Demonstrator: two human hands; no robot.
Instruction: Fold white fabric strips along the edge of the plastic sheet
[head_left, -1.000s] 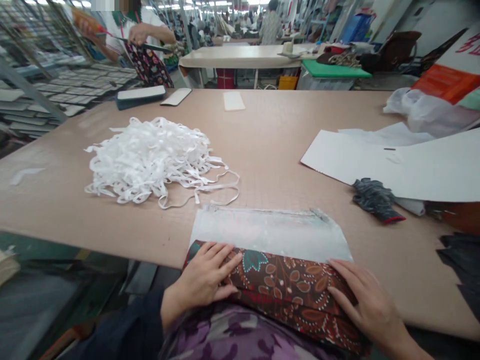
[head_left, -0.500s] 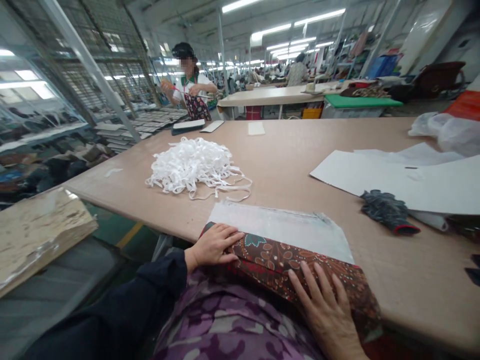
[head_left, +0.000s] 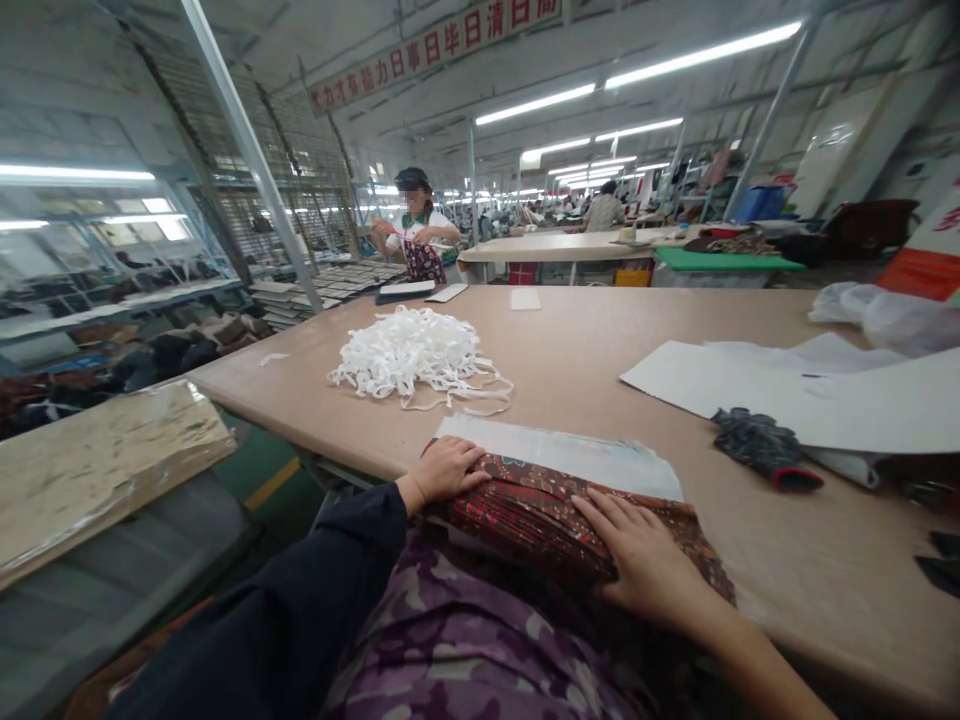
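Note:
A stack of brown patterned fabric pieces (head_left: 525, 500), printed with leaves and dots and showing red in its layers, lies at the near table edge against my body. My left hand (head_left: 450, 468) rests on its left end, fingers stretched out over the top. On the right part of the stack lies my right hand (head_left: 637, 545), its fingers spread and pointing forward and left. Neither hand is closed round anything. A whitish sheet (head_left: 562, 450) sticks out from under the far side of the fabric.
Beyond the sheet, a pile of white tape strips (head_left: 412, 350) sits on the brown-covered table (head_left: 570, 360). At right are large white boards (head_left: 705, 380), a dark glove (head_left: 765, 448) and clear plastic (head_left: 877, 315). A wrapped board stack (head_left: 112, 460) stands left. A co-worker (head_left: 420, 235) stands beyond.
The view has tipped up, showing a red-lettered banner. The layered, red-edged near side of the fabric stack now shows more. My right hand has shifted slightly left across it; my left stays at its end.

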